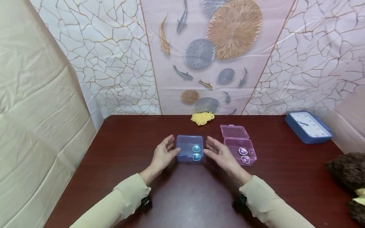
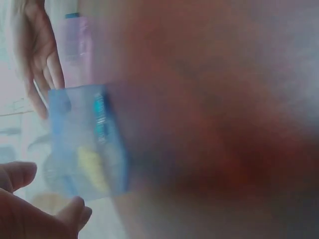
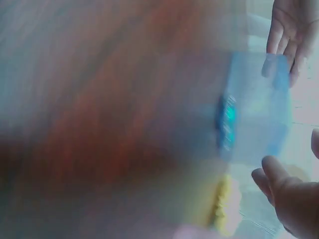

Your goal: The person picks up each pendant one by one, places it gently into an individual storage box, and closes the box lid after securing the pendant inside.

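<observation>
A see-through blue plastic box point(image 1: 184, 145), its lid down, stands on the table with two blue gem pieces point(image 1: 196, 148) edged in white showing inside. My left hand point(image 1: 163, 154) is at the box's left side, fingers spread and thumb tip right at the edge. On the opposite side my right hand point(image 1: 220, 154) faces it with relaxed fingers, thumb close to the right edge. Both wrist views show the box point(image 2: 75, 114) between the two hands. Right of it, a pink box point(image 1: 235, 132) lies with its lid back and two purple gem pieces point(image 1: 243, 151) inside.
A yellow beaded or knitted bundle point(image 1: 202, 118) lies at the table's back edge. A blue-framed clock-like object point(image 1: 309, 126) sits at the back right. Brown furry material point(image 1: 348, 171) is at the right edge. Patterned cloth point(image 1: 125, 57) hangs behind the dark red table point(image 1: 128, 136).
</observation>
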Action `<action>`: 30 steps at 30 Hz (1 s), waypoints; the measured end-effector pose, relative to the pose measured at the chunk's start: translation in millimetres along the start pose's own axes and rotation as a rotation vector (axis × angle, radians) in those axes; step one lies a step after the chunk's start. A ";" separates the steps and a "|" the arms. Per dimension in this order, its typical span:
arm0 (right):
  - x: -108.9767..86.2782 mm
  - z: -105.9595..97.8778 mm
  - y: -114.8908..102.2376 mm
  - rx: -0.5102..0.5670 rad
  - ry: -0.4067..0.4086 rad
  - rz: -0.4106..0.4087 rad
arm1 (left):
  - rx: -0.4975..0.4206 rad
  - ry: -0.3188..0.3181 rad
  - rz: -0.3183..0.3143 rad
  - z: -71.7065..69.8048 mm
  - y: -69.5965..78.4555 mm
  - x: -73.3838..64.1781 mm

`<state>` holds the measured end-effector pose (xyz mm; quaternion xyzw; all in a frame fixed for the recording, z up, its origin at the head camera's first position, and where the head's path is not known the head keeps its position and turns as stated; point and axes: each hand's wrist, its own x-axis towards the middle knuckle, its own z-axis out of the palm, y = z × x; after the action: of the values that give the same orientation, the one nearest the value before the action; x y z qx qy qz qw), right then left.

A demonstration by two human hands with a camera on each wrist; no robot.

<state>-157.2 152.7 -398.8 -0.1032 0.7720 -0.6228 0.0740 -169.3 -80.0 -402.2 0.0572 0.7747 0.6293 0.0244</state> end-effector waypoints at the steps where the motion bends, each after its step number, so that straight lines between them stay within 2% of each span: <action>1: -2.3 -7.0 -2.6 -0.029 0.025 -0.026 | -0.010 0.010 0.013 1.7 4.8 2.6; 4: -10.3 -35.6 -6.9 -0.063 0.106 -0.100 | -0.062 0.003 0.047 11.4 22.2 12.2; 7: -20.1 -72.0 -1.7 -0.036 0.169 -0.136 | -0.146 -0.067 0.034 30.0 38.4 23.4; 8: -22.6 -85.7 5.9 0.003 0.182 -0.163 | -0.173 -0.096 0.014 37.7 42.8 27.3; 10: -29.3 -109.0 15.4 0.006 0.190 -0.181 | -0.232 -0.161 -0.050 54.0 49.8 35.9; 14: -40.6 -142.2 35.1 0.033 0.117 -0.193 | -0.364 -0.246 -0.220 86.3 56.9 54.2; 17: -47.3 -152.2 43.8 0.015 0.035 -0.165 | -0.429 -0.246 -0.318 107.5 56.8 66.9; 19: -49.9 -155.0 49.7 0.009 -0.016 -0.141 | -0.432 -0.230 -0.364 119.0 55.6 74.1; 25: -51.2 -155.3 58.2 -0.042 -0.101 -0.050 | -0.356 -0.182 -0.458 142.4 47.6 91.1; 30: -47.7 -155.6 61.0 -0.047 -0.117 -0.033 | -0.326 -0.147 -0.498 155.9 40.5 101.4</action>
<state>-153.0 324.4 -425.9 -0.1541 0.7789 -0.5986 0.1063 -250.5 91.8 -391.3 -0.0937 0.6497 0.7143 0.2426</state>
